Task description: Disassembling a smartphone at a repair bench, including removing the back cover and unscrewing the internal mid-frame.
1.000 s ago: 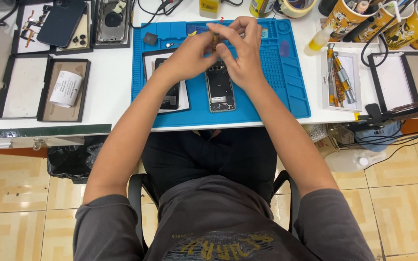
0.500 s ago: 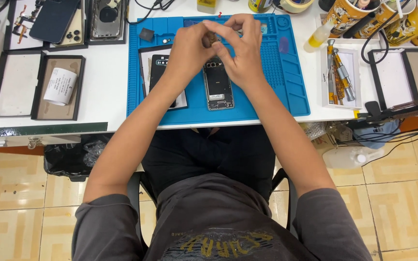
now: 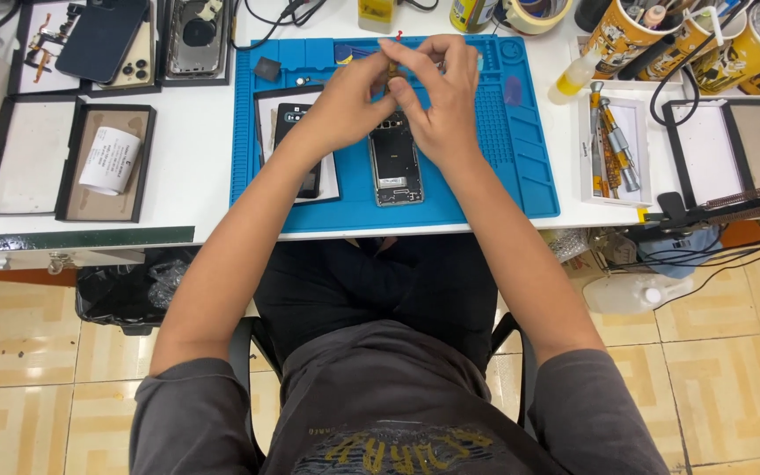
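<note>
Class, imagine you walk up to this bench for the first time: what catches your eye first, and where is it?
The bright blue mat at the centre of the white table stands out. Above it, the left hand and right hand meet over an opened phone, pinching a small tool.

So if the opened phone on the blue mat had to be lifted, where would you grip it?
Probably by its two long edges, near the lower half, coming from above. The opened phone lies flat and lengthwise on the blue mat, open side up, so pinching the frame avoids its exposed inside. Both hands hover over its top end.
</note>
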